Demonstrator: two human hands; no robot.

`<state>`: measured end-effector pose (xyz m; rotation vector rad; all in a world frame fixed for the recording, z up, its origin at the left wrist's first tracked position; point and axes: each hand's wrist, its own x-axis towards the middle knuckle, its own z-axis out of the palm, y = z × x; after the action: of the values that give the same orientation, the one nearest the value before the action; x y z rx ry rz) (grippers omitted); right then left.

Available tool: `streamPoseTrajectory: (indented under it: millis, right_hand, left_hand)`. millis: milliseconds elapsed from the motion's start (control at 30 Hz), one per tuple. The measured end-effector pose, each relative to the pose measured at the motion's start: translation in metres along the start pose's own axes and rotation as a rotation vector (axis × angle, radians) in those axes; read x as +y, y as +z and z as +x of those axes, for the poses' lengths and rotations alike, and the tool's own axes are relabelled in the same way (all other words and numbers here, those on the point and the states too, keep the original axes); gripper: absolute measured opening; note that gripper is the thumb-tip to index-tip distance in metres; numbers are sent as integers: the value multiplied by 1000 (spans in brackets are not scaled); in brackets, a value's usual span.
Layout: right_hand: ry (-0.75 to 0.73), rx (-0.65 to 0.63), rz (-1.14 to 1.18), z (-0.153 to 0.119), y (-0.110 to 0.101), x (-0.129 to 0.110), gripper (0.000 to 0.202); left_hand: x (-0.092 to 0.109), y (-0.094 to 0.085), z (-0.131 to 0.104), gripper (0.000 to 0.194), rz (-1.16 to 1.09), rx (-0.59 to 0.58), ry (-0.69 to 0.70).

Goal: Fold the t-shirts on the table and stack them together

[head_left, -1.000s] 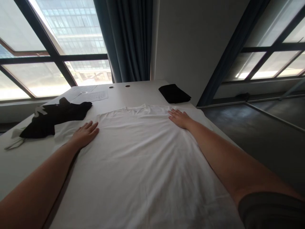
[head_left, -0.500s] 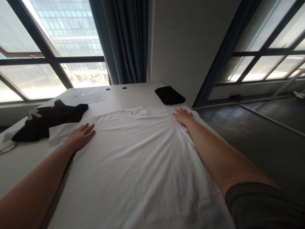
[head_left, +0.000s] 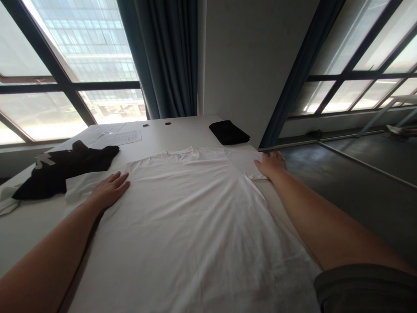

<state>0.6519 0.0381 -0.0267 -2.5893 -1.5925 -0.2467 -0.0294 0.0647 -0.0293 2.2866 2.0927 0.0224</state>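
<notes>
A white T-shirt (head_left: 176,217) lies spread on the white table (head_left: 185,130), its neckline toward the far side and its body running down toward me. Soft creases cross the chest. My left hand (head_left: 109,191) rests flat and open on the shirt's left sleeve area near the shoulder. Over at the table's right edge, my right hand (head_left: 273,164) lies on the outer end of the right sleeve, palm down with fingers extended. That sleeve now lies out flat to the side.
A crumpled black garment (head_left: 74,165) with a pale print lies at the left. Printed papers (head_left: 117,137) are behind it. A folded black cloth (head_left: 229,132) sits at the far right of the table. Curtains (head_left: 163,61), a wall and windows stand beyond; dark floor (head_left: 325,174) lies right.
My right hand has slid outward to the right along the sleeve, which is now spread flat. My left hand stays in place. The view has shifted slightly.
</notes>
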Motion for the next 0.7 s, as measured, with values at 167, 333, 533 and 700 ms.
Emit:
streamPoseTrajectory:
  millis: [167, 333, 533, 700]
  right_hand:
    - [99, 6, -84, -10, -15, 5, 57]
    - [67, -64, -57, 0, -13, 7, 51]
    - [50, -68, 10, 3, -14, 2, 46]
    - [86, -25, 99, 1, -29, -3, 48]
  left_hand:
    - [-1, 0, 0, 73, -15, 20, -4]
    - [-1, 1, 1, 71, -48, 41, -17]
    - [-1, 2, 1, 72, -64, 46, -28]
    - [3, -1, -2, 71, -45, 30, -43]
